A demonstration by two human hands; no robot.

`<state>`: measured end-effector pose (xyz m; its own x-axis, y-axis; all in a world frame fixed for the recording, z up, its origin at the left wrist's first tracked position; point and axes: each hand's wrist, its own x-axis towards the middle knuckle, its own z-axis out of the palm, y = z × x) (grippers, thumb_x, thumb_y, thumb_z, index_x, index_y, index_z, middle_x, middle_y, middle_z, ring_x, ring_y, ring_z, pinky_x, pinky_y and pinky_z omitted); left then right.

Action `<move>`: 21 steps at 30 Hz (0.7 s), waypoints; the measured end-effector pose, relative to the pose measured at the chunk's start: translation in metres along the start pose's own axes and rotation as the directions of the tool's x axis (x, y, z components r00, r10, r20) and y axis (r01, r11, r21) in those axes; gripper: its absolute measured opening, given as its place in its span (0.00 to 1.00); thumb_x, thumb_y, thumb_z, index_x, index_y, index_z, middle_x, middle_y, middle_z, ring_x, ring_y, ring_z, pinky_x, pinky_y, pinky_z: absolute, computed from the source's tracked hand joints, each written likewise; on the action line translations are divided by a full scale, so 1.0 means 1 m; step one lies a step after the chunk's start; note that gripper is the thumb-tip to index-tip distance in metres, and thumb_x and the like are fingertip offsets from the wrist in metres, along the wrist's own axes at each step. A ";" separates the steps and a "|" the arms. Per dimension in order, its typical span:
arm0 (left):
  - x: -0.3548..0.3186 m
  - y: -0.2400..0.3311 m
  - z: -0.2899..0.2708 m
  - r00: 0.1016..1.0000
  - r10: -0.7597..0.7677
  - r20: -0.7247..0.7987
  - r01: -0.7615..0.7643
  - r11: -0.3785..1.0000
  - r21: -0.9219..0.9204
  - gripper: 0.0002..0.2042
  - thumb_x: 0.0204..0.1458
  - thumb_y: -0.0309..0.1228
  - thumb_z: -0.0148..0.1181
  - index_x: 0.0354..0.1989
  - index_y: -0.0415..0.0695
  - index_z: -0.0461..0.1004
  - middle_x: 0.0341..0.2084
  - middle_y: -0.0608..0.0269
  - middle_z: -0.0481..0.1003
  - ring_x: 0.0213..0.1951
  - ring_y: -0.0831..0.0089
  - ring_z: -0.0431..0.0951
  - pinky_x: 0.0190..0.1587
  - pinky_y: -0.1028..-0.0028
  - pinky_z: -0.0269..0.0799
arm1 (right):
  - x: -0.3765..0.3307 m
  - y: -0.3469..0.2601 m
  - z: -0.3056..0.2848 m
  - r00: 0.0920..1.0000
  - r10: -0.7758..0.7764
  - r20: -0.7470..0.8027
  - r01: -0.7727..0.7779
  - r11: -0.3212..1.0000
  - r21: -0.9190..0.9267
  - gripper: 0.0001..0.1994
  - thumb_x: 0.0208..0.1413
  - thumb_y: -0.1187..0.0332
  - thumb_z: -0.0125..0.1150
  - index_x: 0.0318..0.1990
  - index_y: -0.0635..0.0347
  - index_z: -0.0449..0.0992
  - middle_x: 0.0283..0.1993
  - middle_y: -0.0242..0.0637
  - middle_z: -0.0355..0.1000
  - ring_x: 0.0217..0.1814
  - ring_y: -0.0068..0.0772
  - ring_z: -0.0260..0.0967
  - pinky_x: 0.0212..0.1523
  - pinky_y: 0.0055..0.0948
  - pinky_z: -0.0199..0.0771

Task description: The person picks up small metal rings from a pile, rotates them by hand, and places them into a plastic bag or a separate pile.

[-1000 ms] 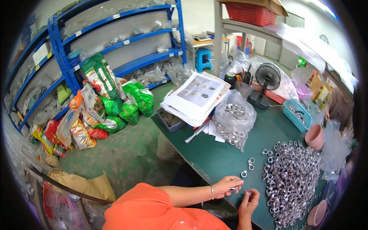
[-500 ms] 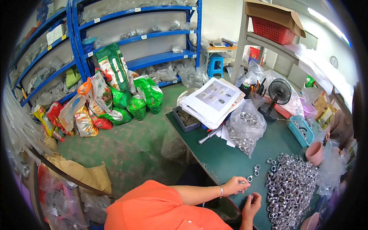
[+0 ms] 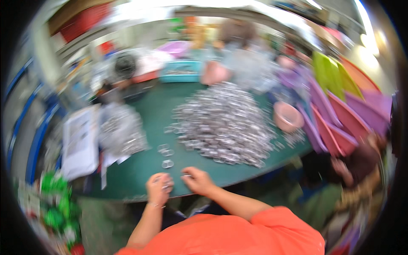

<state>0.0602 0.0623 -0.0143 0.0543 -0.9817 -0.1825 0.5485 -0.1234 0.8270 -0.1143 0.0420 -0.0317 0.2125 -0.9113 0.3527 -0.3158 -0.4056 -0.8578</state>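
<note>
Worktop: green worktop (image 3: 153,170) in a blurred workshop, with paper sheets (image 3: 80,142) and a clear bag of rings (image 3: 121,134) at the left.
Heap: big heap of metal rings (image 3: 225,123) mid-worktop; pink bowl (image 3: 288,117) beside it.
Loose rings: a few loose rings (image 3: 166,155) lie just beyond the hands.
Left hand: left hand (image 3: 158,188) at the near edge, fingers curled, seemingly on a small ring; blur hides the grip.
Right hand: right hand (image 3: 196,180) close by, fingers pinched; hold unclear.
Risk: likely a ring slipping off the near edge, since both hands sit right at it.
</note>
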 end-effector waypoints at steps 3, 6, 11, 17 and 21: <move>0.000 -0.004 -0.014 0.997 0.075 -0.009 -0.074 0.993 0.087 0.06 0.56 0.31 0.53 0.31 0.43 0.67 0.21 0.65 0.68 0.19 0.79 0.68 0.13 0.85 0.57 | -0.002 0.001 0.009 0.996 -0.081 -0.033 0.081 0.997 0.004 0.10 0.51 0.70 0.57 0.39 0.62 0.70 0.35 0.43 0.71 0.36 0.42 0.72 0.36 0.32 0.71; 0.002 -0.011 -0.007 0.994 0.085 0.066 -0.090 0.993 0.076 0.07 0.57 0.33 0.51 0.32 0.43 0.67 0.23 0.64 0.68 0.20 0.79 0.68 0.13 0.86 0.58 | -0.011 -0.001 -0.004 0.996 -0.059 -0.065 0.061 0.998 0.025 0.08 0.51 0.71 0.57 0.38 0.61 0.69 0.33 0.43 0.71 0.34 0.42 0.71 0.34 0.34 0.70; 0.001 -0.008 -0.010 0.983 0.106 0.152 -0.117 0.991 0.063 0.07 0.58 0.34 0.49 0.33 0.43 0.67 0.25 0.65 0.69 0.22 0.80 0.69 0.14 0.86 0.58 | -0.011 -0.006 -0.003 0.991 -0.088 -0.104 0.093 0.995 0.041 0.08 0.50 0.71 0.57 0.37 0.60 0.68 0.30 0.42 0.70 0.32 0.44 0.70 0.32 0.35 0.69; 0.003 -0.006 -0.014 0.992 0.078 0.101 -0.086 0.994 0.073 0.07 0.58 0.32 0.49 0.34 0.42 0.67 0.26 0.63 0.69 0.23 0.79 0.69 0.16 0.85 0.60 | -0.007 0.001 0.003 0.992 -0.071 -0.102 0.078 0.994 0.071 0.09 0.49 0.71 0.56 0.37 0.60 0.67 0.31 0.43 0.70 0.33 0.46 0.70 0.33 0.36 0.70; 0.005 -0.006 -0.012 0.987 0.095 0.129 -0.104 0.992 0.066 0.06 0.58 0.32 0.49 0.34 0.41 0.66 0.26 0.62 0.69 0.23 0.78 0.69 0.16 0.84 0.60 | -0.006 0.000 -0.001 0.992 -0.083 -0.099 0.088 0.995 0.050 0.08 0.49 0.71 0.56 0.37 0.60 0.67 0.31 0.43 0.70 0.33 0.46 0.70 0.33 0.36 0.69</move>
<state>0.0671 0.0597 -0.0265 -0.0016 -0.9994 -0.0335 0.4838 -0.0301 0.8747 -0.1164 0.0473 -0.0330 0.1455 -0.8770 0.4580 -0.2489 -0.4805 -0.8410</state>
